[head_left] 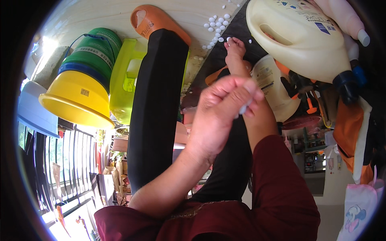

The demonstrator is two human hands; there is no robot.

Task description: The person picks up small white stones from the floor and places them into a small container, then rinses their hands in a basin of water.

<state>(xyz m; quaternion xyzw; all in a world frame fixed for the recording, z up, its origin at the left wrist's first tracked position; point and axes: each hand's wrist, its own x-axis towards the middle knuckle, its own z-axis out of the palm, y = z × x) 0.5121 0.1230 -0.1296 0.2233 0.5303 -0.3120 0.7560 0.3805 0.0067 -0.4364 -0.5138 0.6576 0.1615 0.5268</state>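
Note:
My left hand (219,110) is raised in front of me, somewhat blurred, its thumb and fingers pinched round a small white piece (243,108). Farther off, my right hand (236,50) reaches down to a dark surface (215,64), its fingers closed round another white piece (229,39). Just to its left lies a loose group of small white rounded pieces (217,26). A single white piece (250,41) rests to the right of the right hand. More pieces trail down near my leg, partly hidden.
At left are a green bucket (98,48), a yellow basin (76,100), a blue basin (38,108) and a lime-green container (122,90). An orange slipper (161,18) is on my foot. A large cream jug (301,36) stands at right, above a cream tub (277,88).

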